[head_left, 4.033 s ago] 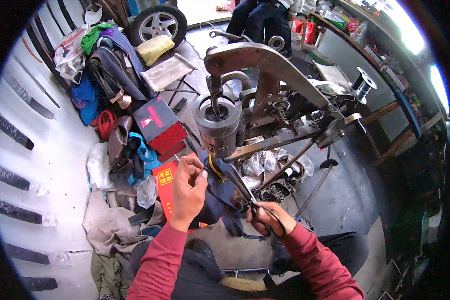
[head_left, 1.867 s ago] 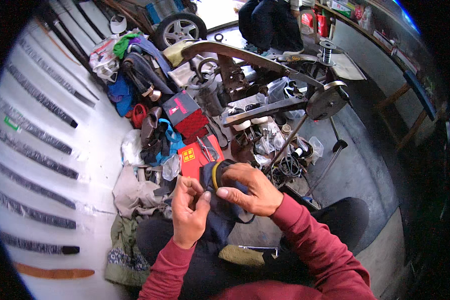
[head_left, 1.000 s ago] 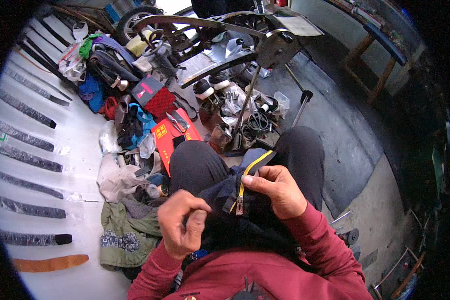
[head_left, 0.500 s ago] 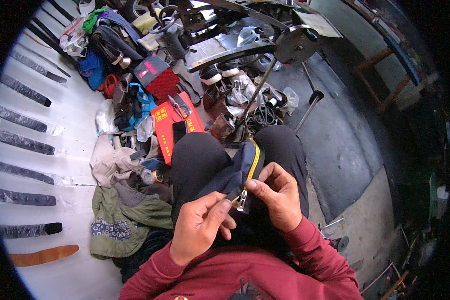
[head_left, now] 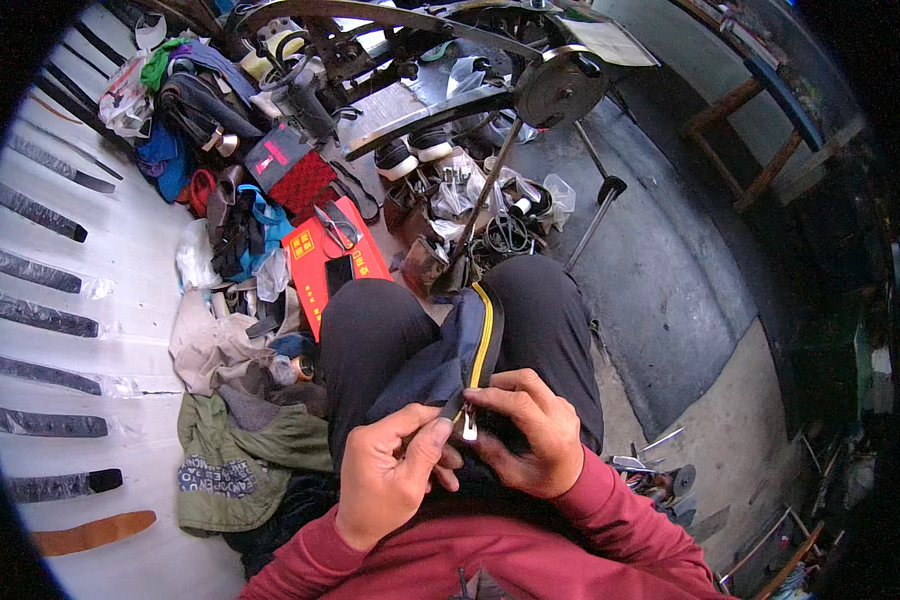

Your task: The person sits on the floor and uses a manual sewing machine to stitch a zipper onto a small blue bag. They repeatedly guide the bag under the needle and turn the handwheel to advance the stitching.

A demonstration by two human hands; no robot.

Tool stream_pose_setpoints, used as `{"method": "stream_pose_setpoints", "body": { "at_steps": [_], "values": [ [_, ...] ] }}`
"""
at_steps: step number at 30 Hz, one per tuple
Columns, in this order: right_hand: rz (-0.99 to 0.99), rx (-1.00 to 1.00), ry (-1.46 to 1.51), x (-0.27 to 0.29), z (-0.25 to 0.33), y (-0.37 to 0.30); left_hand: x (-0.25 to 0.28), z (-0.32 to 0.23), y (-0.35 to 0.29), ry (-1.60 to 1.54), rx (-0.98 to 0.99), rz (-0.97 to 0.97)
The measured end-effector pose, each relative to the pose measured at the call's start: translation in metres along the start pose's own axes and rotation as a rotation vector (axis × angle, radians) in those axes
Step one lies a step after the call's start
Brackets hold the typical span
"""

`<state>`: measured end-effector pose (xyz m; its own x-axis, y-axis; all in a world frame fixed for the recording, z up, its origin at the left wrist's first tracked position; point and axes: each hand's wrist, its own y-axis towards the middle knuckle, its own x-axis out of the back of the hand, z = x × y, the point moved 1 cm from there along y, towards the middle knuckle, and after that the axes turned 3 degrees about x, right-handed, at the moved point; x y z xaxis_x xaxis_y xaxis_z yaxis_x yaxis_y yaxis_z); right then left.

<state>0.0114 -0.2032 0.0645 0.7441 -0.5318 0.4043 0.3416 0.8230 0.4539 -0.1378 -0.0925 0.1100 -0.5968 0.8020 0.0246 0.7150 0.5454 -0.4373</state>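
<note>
Across my lap lies a dark navy cloth piece [head_left: 422,372] with a black-taped zipper [head_left: 486,335] whose teeth are yellow. A silver zipper slider [head_left: 469,424] hangs at the zipper's near end, between my hands. My left hand [head_left: 390,478] is closed, thumb against forefinger, on the left side of that zipper end. From the other side, my right hand [head_left: 538,432] pinches the zipper by its tape just above the slider. Its lower fingers curl beneath, and their tips are partly hidden.
Ahead of my knees, a red box [head_left: 310,270] carries scissors [head_left: 340,228] and a black phone-like slab [head_left: 339,275]. Shoes and plastic bags crowd the floor beneath a metal machine [head_left: 560,88]. A green garment [head_left: 210,455] lies left, beside wrapped dark strips [head_left: 45,420] on a white surface.
My right hand has come down and inward; its thumb and fingers have drawn in around the zipper end. The left hand keeps its pinch. The whole view has shifted slightly.
</note>
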Motion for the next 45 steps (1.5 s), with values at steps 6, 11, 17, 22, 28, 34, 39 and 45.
{"method": "stream_pose_setpoints", "body": {
  "at_steps": [6,11,17,22,28,34,39,45],
  "values": [
    [-0.100,-0.083,0.075,0.000,-0.001,0.003,-0.003,0.003,-0.002,0.048,-0.054,-0.027],
    [-0.066,-0.516,0.640,0.004,-0.004,0.005,-0.004,0.007,-0.004,0.034,-0.061,-0.048],
    [-0.023,-0.634,0.656,0.001,-0.005,0.011,-0.002,0.008,-0.002,0.010,-0.062,-0.076],
    [-0.013,-0.641,0.741,0.003,-0.009,0.015,-0.002,0.002,-0.002,0.008,-0.001,-0.071],
    [0.089,-0.637,0.839,0.009,-0.013,0.017,0.002,-0.006,-0.002,0.158,-0.083,0.090],
    [0.129,-0.669,0.886,0.012,-0.006,0.018,-0.004,-0.002,-0.003,0.221,-0.010,-0.009],
    [0.115,-0.469,0.596,0.007,-0.002,0.016,-0.002,-0.004,-0.005,0.179,-0.021,-0.025],
    [0.100,-0.323,0.440,0.007,0.001,0.017,-0.001,-0.013,-0.006,0.223,0.001,-0.038]
  ]
}}
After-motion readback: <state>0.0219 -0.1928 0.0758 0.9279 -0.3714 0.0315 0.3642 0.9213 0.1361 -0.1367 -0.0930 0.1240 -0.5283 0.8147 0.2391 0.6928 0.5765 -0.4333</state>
